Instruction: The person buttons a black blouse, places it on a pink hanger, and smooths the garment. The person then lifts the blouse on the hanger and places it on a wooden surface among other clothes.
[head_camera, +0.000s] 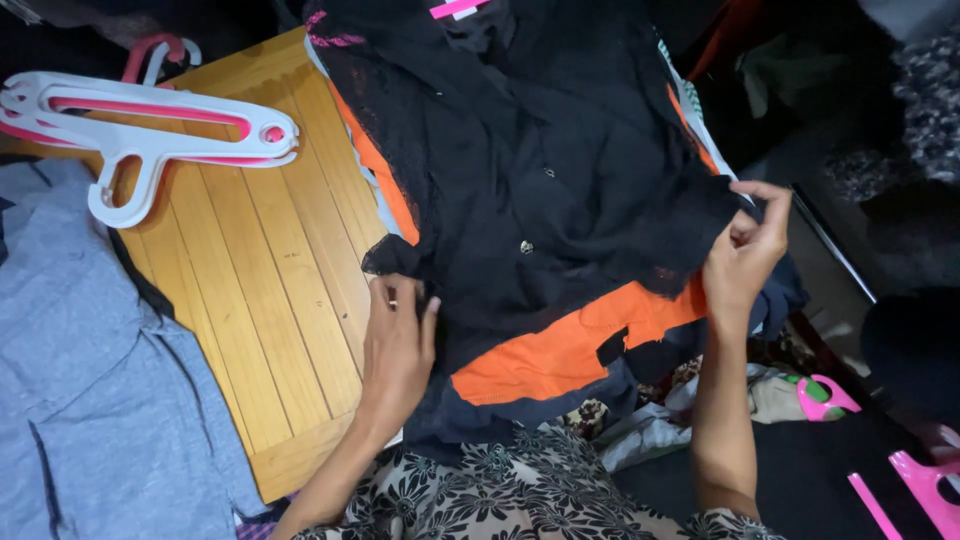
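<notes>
Across the wooden bench (260, 270) I see a black lacy garment (540, 170) spread over an orange-and-dark cloth (560, 345) beneath it; my left hand (398, 345) lies nearly flat with fingers closed over the garment's lower left corner, and my right hand (745, 250) pinches its right edge between thumb and fingertips. I judge the main risk to be the thin lace snagging or stretching if the two hands pull apart unevenly, or the orange layer being dragged along, since the two lie touching. At upper left, white-and-pink hangers (150, 135) rest on the bench, well apart from the hands; a grey garment (90, 380) covers the left side. Pink hanger pieces (905, 485) lie at lower right, near my forearm, with crumpled patterned fabric (640, 430) crowding the bench's near edge
</notes>
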